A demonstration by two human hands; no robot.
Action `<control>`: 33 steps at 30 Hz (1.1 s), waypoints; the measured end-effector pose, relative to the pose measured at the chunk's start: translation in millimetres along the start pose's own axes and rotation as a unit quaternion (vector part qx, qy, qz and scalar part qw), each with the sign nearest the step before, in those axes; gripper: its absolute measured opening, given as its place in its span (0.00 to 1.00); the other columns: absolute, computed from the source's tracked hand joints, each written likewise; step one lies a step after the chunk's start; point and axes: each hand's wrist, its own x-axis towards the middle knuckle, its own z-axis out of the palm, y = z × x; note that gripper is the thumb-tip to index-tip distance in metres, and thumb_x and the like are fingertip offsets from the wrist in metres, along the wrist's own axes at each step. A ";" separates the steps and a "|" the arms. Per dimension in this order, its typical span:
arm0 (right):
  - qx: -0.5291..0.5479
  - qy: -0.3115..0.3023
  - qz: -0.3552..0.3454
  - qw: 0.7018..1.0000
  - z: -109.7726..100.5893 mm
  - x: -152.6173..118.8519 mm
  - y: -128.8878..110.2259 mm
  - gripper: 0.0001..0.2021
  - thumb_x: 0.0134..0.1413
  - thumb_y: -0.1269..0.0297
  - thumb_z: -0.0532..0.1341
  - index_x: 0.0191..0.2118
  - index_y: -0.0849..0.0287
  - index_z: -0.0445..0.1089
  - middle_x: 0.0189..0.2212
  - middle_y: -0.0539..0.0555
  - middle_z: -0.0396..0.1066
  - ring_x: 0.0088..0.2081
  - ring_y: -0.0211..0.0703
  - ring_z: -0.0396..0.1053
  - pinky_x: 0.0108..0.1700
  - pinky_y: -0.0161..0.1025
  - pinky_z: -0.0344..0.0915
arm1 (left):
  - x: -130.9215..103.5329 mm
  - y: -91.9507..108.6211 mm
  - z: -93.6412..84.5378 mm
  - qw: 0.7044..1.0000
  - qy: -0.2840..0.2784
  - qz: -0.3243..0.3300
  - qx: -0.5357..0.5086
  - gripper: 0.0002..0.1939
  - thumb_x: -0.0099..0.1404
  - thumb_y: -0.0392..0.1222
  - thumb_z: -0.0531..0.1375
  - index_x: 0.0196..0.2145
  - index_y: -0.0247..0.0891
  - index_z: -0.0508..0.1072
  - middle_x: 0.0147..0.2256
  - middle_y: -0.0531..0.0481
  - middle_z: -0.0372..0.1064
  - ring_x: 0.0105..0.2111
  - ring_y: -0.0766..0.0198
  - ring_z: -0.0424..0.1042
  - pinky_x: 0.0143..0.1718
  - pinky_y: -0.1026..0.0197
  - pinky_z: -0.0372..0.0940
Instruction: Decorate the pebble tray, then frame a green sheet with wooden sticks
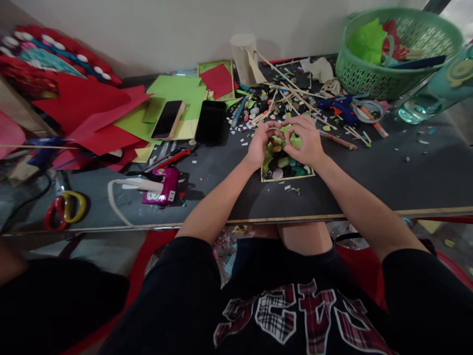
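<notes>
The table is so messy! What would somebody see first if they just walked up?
Probably the two hands, left hand and right hand, meeting in the middle over a small tray of coloured pebbles and pinching something green. Next, the red paper spread at the left, with two phones beside it. A green basket stands at the far right, with a blue glue gun in front of it.

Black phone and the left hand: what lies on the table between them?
In the head view, only scattered paper scraps lie between the black phone and the left hand.
</notes>
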 end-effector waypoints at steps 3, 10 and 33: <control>-0.004 -0.004 0.012 1.000 1.3 -0.6 1.4 0.02 0.49 0.63 0.60 0.31 0.52 0.68 0.48 0.56 0.77 0.53 0.56 0.71 0.61 0.59 0.64 | 1.5 -0.4 -2.3 1.000 0.003 -0.008 0.022 0.43 0.67 0.79 0.31 0.48 0.44 0.68 0.36 0.46 0.73 0.37 0.58 0.77 0.39 0.54 0.69; 0.032 0.011 0.037 0.999 -3.2 0.3 -1.8 0.04 0.53 0.59 0.60 0.32 0.51 0.68 0.48 0.57 0.77 0.53 0.56 0.72 0.61 0.58 0.64 | 6.4 -9.6 -8.1 0.991 0.079 0.053 0.092 0.37 0.70 0.75 0.42 0.50 0.43 0.72 0.45 0.43 0.76 0.47 0.57 0.77 0.40 0.57 0.70; 0.161 -0.027 0.063 0.985 4.5 -0.2 19.1 0.08 0.48 0.65 0.57 0.28 0.55 0.74 0.45 0.56 0.79 0.49 0.54 0.73 0.57 0.56 0.66 | -7.7 11.9 -8.1 0.808 0.036 0.299 0.507 0.20 0.78 0.52 0.50 0.40 0.44 0.80 0.37 0.49 0.80 0.43 0.60 0.78 0.47 0.55 0.69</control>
